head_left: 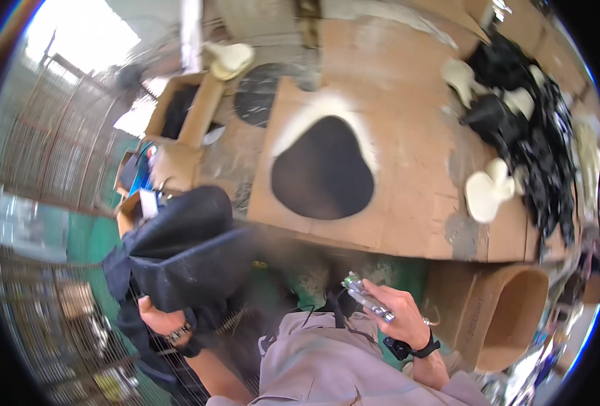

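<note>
Below the cardboard-covered tabletop [408, 155], right hand [401, 318] has a closed grip on a metal spray gun [366, 298]. Left hand [156, 318] grips a black moulded piece [185, 250]. Black oval overspray patch [321, 169] marks the cardboard; cream pieces [486, 193] beside a black pile [537, 135].

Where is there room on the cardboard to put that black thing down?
Bare brown cardboard sheet lies between the black sprayed patch and the cream fan-shaped pieces. It is crowded at the right edge, where the black pile of pieces sits, and at the upper left by the open cardboard box.
</note>
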Tool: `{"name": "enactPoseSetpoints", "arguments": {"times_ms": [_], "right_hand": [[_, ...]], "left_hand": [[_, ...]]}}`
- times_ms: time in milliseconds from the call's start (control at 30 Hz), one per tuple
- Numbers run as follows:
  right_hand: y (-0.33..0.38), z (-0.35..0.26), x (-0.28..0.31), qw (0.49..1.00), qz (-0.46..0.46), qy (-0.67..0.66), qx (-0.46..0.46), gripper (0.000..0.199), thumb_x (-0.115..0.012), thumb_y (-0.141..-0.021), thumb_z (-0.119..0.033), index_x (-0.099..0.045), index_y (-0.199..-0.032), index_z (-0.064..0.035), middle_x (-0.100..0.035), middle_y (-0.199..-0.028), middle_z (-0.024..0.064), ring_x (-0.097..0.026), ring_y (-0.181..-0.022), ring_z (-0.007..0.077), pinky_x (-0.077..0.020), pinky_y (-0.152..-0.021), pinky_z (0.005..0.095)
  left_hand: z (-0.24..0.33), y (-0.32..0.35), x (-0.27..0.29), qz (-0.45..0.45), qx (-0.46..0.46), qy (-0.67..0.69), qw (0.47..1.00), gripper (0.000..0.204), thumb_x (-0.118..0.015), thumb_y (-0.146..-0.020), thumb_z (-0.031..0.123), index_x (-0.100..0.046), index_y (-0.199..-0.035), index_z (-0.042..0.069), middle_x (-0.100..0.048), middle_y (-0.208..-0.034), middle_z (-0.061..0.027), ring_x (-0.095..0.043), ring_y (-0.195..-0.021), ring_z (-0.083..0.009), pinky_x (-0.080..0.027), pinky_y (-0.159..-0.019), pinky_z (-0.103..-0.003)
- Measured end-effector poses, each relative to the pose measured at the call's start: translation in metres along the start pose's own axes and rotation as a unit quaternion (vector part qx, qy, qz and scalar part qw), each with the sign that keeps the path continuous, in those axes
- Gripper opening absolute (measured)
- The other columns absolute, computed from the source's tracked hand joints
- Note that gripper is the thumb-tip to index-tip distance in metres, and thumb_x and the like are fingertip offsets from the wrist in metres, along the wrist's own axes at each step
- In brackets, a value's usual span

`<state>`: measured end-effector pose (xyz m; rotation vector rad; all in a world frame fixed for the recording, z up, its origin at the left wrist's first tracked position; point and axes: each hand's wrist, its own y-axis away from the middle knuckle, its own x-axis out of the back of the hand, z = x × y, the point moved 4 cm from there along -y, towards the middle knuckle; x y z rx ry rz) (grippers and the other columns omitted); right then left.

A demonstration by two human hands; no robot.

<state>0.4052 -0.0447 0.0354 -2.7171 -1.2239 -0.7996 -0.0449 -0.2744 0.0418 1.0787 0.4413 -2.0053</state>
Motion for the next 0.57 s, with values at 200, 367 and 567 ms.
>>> {"name": "enactPoseSetpoints", "arguments": {"times_ms": [200, 367, 567], "right_hand": [[-0.029, -0.029, -0.045, 0.996, -0.064, 0.020, 0.060, 0.052, -0.072, -0.074, 0.003, -0.063, -0.126, 0.0063, -0.071, -0.105, 0.0243, -0.072, -0.093, 0.0377, -0.0551, -0.083, 0.0366], [-0.053, -0.066, -0.102, 0.978, -0.186, 0.064, 0.065, 0.047, -0.068, -0.087, -0.007, -0.062, -0.133, -0.0004, -0.067, -0.095, 0.0148, -0.062, -0.085, 0.0199, -0.0502, -0.077, 0.0312], [-0.083, -0.091, -0.182, 0.938, -0.307, 0.114, 0.116, 0.056, -0.068, -0.078, 0.001, -0.061, -0.133, 0.0041, -0.074, -0.104, 0.0209, -0.074, -0.095, 0.0351, -0.0551, -0.087, 0.0347]], "left_hand": [[0.040, 0.119, 0.041, 0.142, -0.112, 0.087, 0.980, 0.022, -0.054, -0.074, 0.012, -0.065, -0.091, 0.003, -0.071, -0.107, -0.0123, -0.067, -0.103, -0.0344, -0.049, -0.103, -0.048], [0.101, 0.194, 0.053, 0.232, -0.274, 0.131, 0.924, 0.048, -0.052, -0.073, 0.013, -0.066, -0.116, -0.003, -0.070, -0.118, -0.0167, -0.066, -0.109, -0.0360, -0.049, -0.103, -0.048], [0.177, 0.307, 0.088, 0.295, -0.442, 0.143, 0.835, 0.058, -0.054, -0.072, 0.015, -0.063, -0.127, -0.003, -0.066, -0.128, -0.0197, -0.062, -0.119, -0.0368, -0.044, -0.109, -0.052]]}}
